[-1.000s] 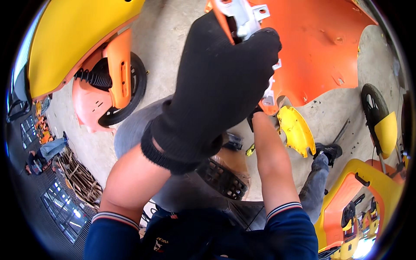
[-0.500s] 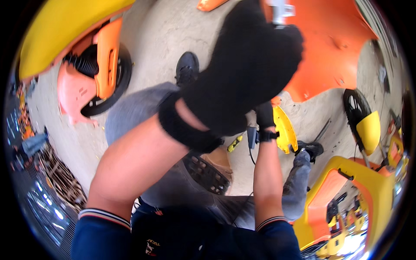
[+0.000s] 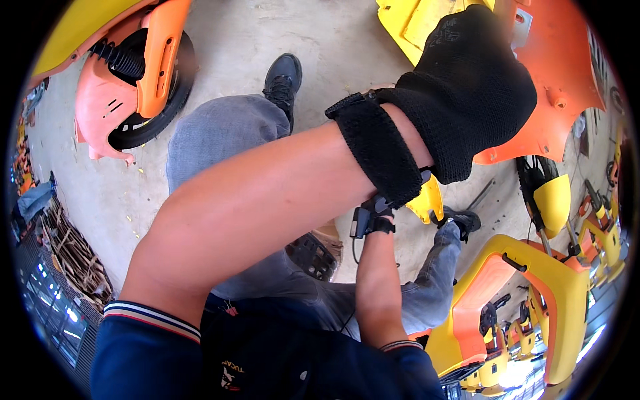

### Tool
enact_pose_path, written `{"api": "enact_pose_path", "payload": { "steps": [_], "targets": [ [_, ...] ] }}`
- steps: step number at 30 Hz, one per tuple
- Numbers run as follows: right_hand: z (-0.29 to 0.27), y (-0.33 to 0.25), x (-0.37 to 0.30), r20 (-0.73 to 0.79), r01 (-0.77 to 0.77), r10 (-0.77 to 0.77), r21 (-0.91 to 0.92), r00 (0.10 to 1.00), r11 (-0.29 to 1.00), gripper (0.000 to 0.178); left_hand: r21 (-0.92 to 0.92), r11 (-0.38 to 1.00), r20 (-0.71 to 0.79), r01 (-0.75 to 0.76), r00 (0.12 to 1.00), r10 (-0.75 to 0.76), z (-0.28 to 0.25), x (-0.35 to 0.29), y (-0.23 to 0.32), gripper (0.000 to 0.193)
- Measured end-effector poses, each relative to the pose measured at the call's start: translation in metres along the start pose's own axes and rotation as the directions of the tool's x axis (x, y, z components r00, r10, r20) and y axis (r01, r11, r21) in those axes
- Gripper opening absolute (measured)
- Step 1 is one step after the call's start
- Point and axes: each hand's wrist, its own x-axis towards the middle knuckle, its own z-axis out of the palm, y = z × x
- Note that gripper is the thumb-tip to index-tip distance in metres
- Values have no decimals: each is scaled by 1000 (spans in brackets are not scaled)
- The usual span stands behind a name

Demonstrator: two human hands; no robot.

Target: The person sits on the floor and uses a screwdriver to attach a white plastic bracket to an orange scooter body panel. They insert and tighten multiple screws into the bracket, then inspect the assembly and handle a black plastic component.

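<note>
Left hand (image 3: 477, 100) in black glove, raised, pressed on orange panel (image 3: 563, 80) at top right, grip hidden, cannot tell; right hand mostly hidden behind left wrist strap (image 3: 380, 150), state unclear, beside small yellow part (image 3: 428, 200); orange wheel unit (image 3: 133, 73) on floor (image 3: 333, 40) upper left.

Left hand (image 3: 477, 93), in a black knitted glove with a wide wrist strap: moved from the upper centre of the view to the upper right, now lying over the large orange moulded plastic body panel (image 3: 567, 100); the forearm stretches further across the picture.

White plastic fitting seen above the glove a second ago: out of sight.

Right hand (image 3: 393, 207) (mostly hidden behind the left wrist): shifted lower, beside the small yellow plastic part (image 3: 430, 200).

Black shoe (image 3: 283, 73) and grey trouser leg (image 3: 220, 133): newly uncovered at upper centre.

Orange and yellow wheeled machine (image 3: 133, 73): sits closer to the upper left corner.
</note>
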Motion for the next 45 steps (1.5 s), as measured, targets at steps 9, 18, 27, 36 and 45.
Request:
{"api": "enact_pose_path", "payload": {
  "steps": [9,18,27,36,45],
  "targets": [
    [-23,-12,60,-137,114,-64,401,989,909,33,10,999,-10,-39,999,39,9,4,1,2],
    [-70,-38,64,-175,308,-316,-70,932,949,13,7,1000,21,-15,1000,15,5,0,-1,2],
    [-77,-45,60,-180,274,-244,169,953,947,35,-9,999,72,-37,997,37,-2,4,5,3],
    [-83,36,82,193,493,-655,-813,731,310,22,-160,982,167,-101,978,128,-2,-4,-3,4],
    [-3,52,78,-90,43,-558,-974,825,221,34,-195,974,247,-116,955,163,2,-10,-11,5]
  ]
}}
